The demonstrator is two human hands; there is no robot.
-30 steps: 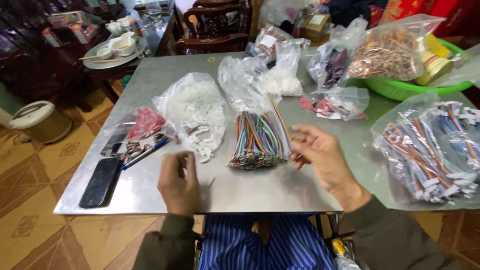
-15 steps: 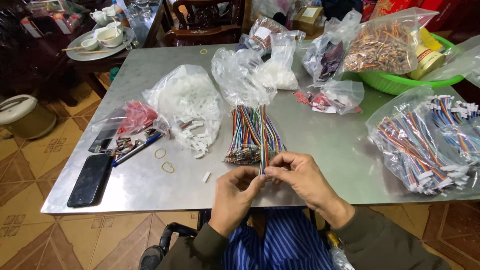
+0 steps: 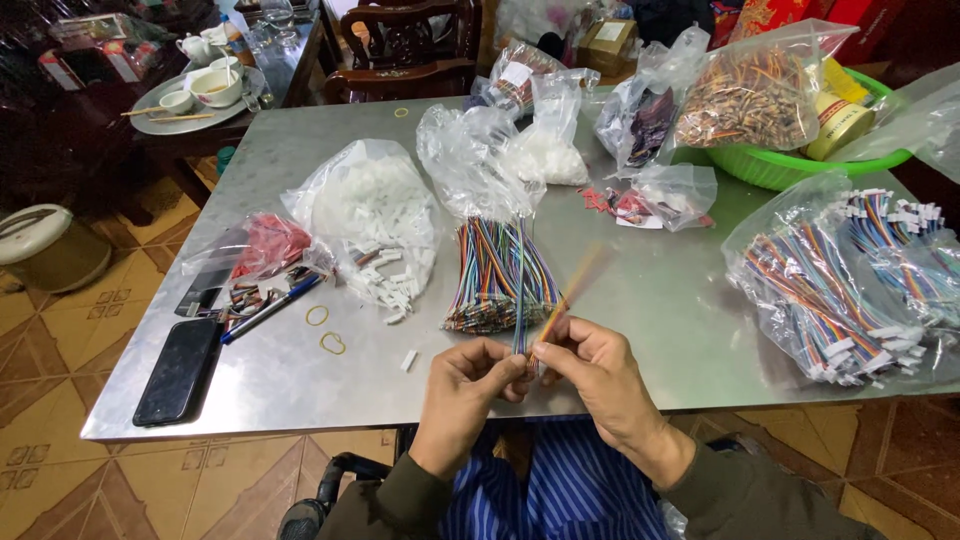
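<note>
Head view looks down on your steel table (image 3: 700, 310), which fills most of the frame and carries everything you are working with. At its right edge lies the biggest lot, a clear bag of rainbow ribbon cables (image 3: 850, 280) with white connectors on their ends. Behind it, at the far right corner, a green basin (image 3: 790, 168) holds another clear bag of brownish parts (image 3: 755, 95). Left of centre sits a bag of white plastic housings (image 3: 375, 215), some spilled out toward you. In the middle, just beyond your hands, a loose bundle of multicoloured ribbon cables (image 3: 495, 275) fans out of an open bag. A small bag of red parts (image 3: 268, 245) lies farther left, with a blue pen (image 3: 270, 310) beside it and a black phone (image 3: 180, 370) near the left front corner. Two rubber bands (image 3: 325, 328) rest on the bare steel between the pen and the housings, and one white housing (image 3: 408, 360) lies alone near your left hand.

Your left hand (image 3: 470, 385) and right hand (image 3: 595, 375) meet over the front edge of the table, both pinched closed on a single ribbon cable (image 3: 565, 295). It rises from your fingertips up and to the right, blurred, above the table and just in front of the loose bundle.
</note>
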